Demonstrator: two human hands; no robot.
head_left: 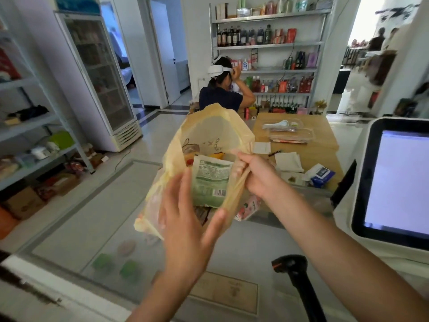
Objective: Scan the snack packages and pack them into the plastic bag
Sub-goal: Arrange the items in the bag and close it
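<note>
Gaping yellowish plastic bag [212, 129], green packet [209, 180]

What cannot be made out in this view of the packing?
Head view only.
1. Items under the green package: hidden by it and the cloudy bag wall.
2. Package print: too small, blurred.
3. Screen: washed out, cut by the right edge.
4. Pink package: partly behind the bag.

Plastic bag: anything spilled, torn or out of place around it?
Nothing looks torn or spilled. The green snack package stands tilted in the mouth of the plastic bag. One pink package lies on the counter outside it, below the right hand gripping the rim.
</note>
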